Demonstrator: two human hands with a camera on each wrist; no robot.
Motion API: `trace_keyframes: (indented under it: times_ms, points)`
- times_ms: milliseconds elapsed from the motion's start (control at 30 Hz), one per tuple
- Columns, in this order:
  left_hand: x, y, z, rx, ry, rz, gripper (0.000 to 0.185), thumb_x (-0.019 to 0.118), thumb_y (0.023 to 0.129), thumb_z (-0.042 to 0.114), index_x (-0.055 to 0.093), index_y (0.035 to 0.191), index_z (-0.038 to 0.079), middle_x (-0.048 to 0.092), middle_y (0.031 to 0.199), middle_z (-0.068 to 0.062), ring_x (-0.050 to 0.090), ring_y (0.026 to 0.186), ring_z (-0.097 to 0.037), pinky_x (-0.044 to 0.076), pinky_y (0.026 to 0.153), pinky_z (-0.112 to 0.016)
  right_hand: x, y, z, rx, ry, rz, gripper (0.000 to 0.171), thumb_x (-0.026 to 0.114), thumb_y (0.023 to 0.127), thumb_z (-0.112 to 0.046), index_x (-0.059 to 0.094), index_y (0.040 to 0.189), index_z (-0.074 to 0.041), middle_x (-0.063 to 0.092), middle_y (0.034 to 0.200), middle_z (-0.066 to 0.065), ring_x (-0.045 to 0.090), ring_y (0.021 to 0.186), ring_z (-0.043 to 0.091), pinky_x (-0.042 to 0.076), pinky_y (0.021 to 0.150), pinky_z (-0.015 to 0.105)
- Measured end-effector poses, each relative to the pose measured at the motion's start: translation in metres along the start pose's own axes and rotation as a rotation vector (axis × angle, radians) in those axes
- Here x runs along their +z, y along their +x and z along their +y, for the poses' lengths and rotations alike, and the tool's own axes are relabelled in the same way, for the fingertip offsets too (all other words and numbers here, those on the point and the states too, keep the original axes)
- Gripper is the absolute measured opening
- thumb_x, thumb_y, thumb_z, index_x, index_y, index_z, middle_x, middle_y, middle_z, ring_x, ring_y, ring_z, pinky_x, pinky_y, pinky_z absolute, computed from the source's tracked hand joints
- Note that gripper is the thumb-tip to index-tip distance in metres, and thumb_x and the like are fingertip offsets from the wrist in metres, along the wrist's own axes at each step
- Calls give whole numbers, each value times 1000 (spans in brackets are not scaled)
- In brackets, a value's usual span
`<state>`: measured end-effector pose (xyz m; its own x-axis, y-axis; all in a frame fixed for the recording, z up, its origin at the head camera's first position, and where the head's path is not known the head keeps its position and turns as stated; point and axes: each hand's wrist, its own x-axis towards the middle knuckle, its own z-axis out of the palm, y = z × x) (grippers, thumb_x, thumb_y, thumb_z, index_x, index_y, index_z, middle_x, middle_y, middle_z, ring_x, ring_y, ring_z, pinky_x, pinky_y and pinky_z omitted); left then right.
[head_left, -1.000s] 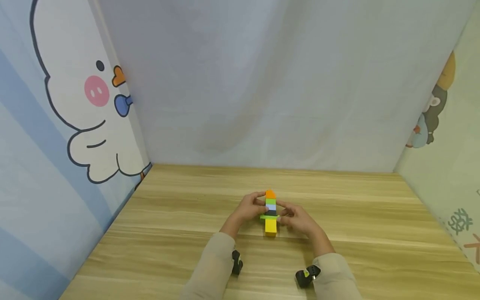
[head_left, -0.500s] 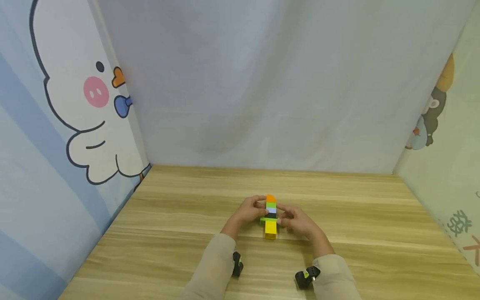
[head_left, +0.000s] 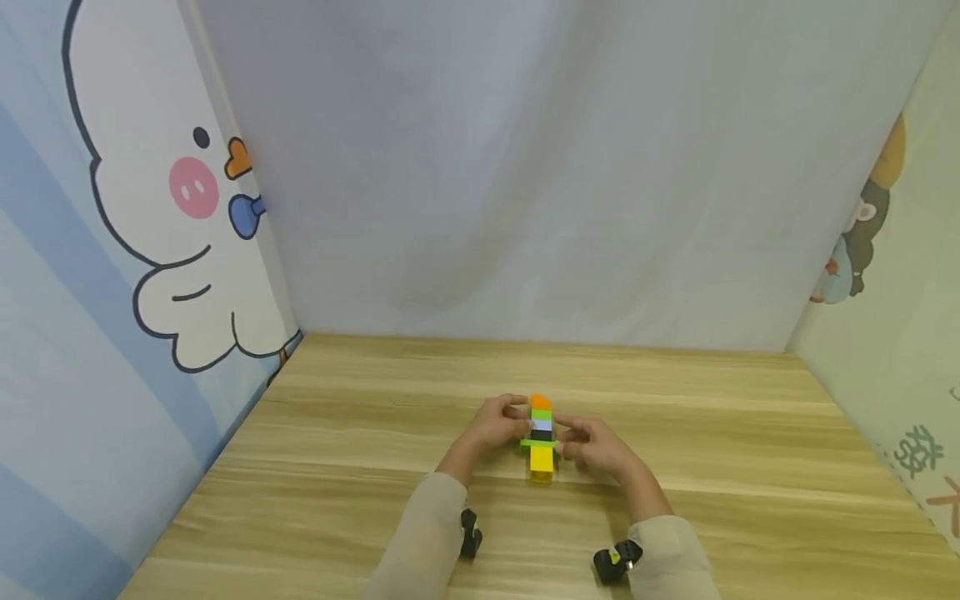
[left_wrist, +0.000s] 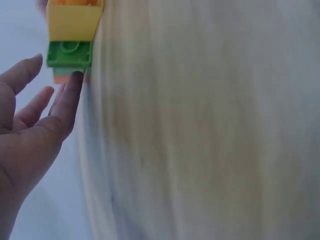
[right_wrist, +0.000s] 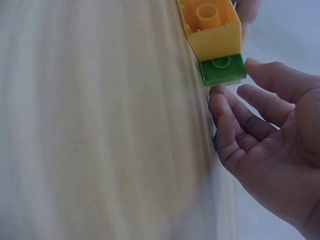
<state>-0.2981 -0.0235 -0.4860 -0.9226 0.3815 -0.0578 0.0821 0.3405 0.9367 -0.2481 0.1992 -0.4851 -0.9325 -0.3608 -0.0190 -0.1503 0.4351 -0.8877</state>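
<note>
A stack of toy building bricks point(head_left: 542, 458) lies near the middle of the table, pointing away from me. Yellow is at its near end, then a wider green plate point(right_wrist: 222, 70), black, light blue, green and a rounded orange tip point(head_left: 541, 402). Beside its left edge is my left hand point(head_left: 498, 422), thumb and index finger spread along it. In the left wrist view a small gap shows between its thumb and the green plate. On the right, my right hand point(head_left: 596, 444) rests its thumb against the green plate's end. The hollow yellow brick point(right_wrist: 212, 40) faces the right wrist camera.
The wood-grain table point(head_left: 360, 392) surrounds the stack. A pale curtain point(head_left: 487, 208) hangs behind it, with printed cloth walls point(head_left: 67, 375) at left and right. Small black devices point(head_left: 617, 562) sit at both cuffs.
The brick stack and both hands have shifted slightly toward me. My left thumb, earlier over the light blue brick, now lies at the stack's left edge.
</note>
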Motion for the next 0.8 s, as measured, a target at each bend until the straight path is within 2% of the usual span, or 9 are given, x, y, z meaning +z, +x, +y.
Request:
trace_keyframes:
  times_ms: [133,267,400,600,800]
  points:
    - [-9,-9,2,25,-11,27,48,68,97,5,55,142,-6,64,123,-23,68,106,-33,59,92,-42,-6,-15,-3,-12,-76,36,53,64,97,-3,47,142,19,67,114,25,65,103,31,56,87,43]
    - [-18,-20,3,46,-27,39,46,66,98,1,54,141,-9,61,122,-26,67,106,-34,60,89,-41,-9,-28,-8,2,-108,55,49,60,100,-5,47,142,17,67,118,26,64,107,33,55,91,45]
    - [-24,-33,3,70,-9,45,44,65,98,1,54,139,-11,61,124,-28,65,108,-34,60,89,-41,-12,-38,-13,26,-112,84,47,60,101,-4,49,142,15,68,118,23,64,108,33,56,89,45]
    - [-29,-51,0,113,49,94,40,65,99,4,58,136,-10,62,123,-27,63,107,-34,60,83,-39,-20,-54,-14,-18,-187,132,44,61,102,-5,53,141,13,67,115,20,63,106,33,55,87,45]
    - [-35,-69,-2,160,116,135,37,66,99,6,61,133,-8,64,120,-26,64,107,-36,57,87,-45,-29,-70,-11,-42,-233,166,43,62,102,-8,54,140,11,68,115,18,64,105,30,55,85,42]
